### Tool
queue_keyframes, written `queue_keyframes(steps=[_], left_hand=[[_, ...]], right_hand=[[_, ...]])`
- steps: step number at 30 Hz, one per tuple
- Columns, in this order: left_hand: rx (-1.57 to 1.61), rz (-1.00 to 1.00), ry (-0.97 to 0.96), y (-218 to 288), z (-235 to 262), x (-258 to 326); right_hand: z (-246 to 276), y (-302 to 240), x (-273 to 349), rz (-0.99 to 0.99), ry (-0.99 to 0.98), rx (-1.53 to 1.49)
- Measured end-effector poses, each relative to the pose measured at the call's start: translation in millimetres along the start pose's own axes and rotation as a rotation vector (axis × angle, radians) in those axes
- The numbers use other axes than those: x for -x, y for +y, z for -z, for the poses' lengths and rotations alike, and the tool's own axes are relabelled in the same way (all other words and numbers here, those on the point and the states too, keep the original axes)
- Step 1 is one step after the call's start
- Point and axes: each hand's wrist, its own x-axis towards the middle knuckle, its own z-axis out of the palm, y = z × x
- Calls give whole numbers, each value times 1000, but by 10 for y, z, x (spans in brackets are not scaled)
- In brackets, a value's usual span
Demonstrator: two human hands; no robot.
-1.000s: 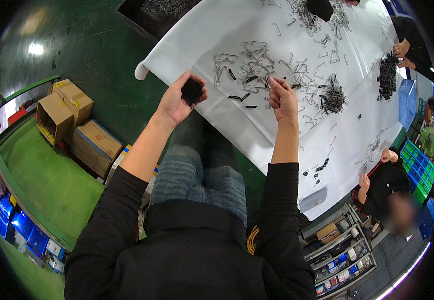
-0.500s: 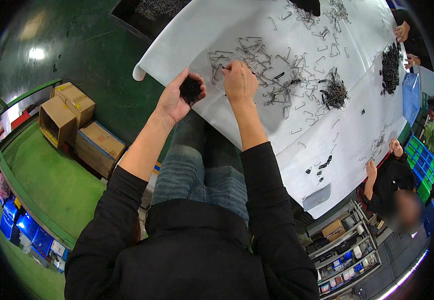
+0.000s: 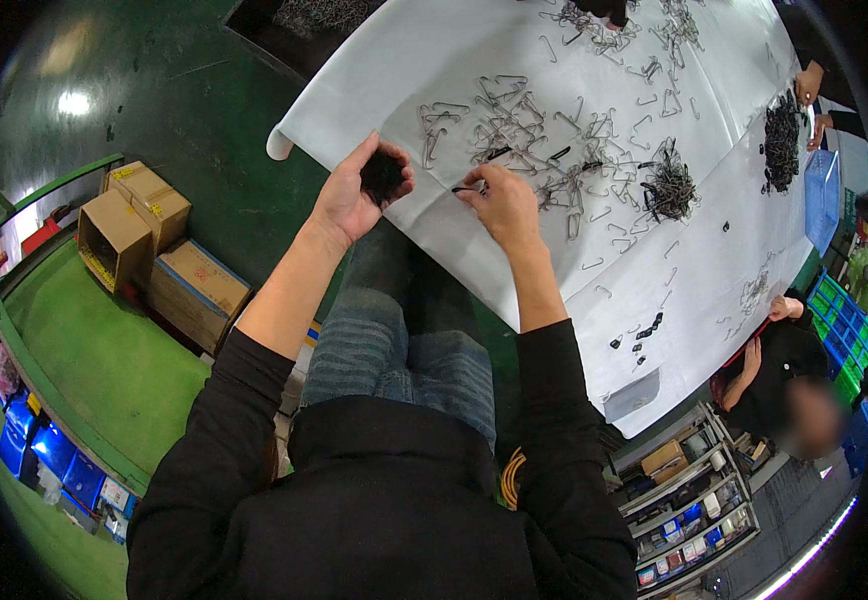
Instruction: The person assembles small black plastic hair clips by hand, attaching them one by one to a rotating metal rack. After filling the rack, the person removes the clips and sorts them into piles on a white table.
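My left hand (image 3: pixel 346 198) is cupped around a dark clump of small black pieces (image 3: pixel 382 177); the single pieces blur together. It hovers just off the near left edge of the white-covered table (image 3: pixel 384 85). Over the cloth, my right hand (image 3: pixel 507 208) pinches a small, thin black piece (image 3: pixel 465 189) between thumb and fingertips. Beyond it lies a loose spread of bent metal wire hooks (image 3: pixel 509 112), a few of them with black sleeves. A denser heap of hooks with black parts (image 3: pixel 669 187) sits farther right.
A dark pile (image 3: pixel 781 140) lies near the far right edge, by another person's hands (image 3: pixel 810 85). One more person (image 3: pixel 774 350) works at the right. Loose black pieces (image 3: pixel 644 335) and a grey plate (image 3: pixel 634 393) lie nearer. Cardboard boxes (image 3: pixel 189 290) stand left on the floor.
My right hand has drawn back from the hooks, toward me and slightly right, with the black piece between its fingertips. My left hand has stayed nearly still around its clump.
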Motion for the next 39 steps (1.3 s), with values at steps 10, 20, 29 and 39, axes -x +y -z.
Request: queue_keyframes(steps=[10,20,29,39], left_hand=[[-23,6,26,-62,-63,10],[-24,14,61,-169,-53,-5],[-33,91,-30,-385,-488,-36],[-53,52,-440,-792,-1489,-41]], right_hand=[[0,47,153,22,186,69],[-125,47,122,-51,135,-95],[692,-274,227,242,-62,-1730],[932,-752,334,437,707,-407]])
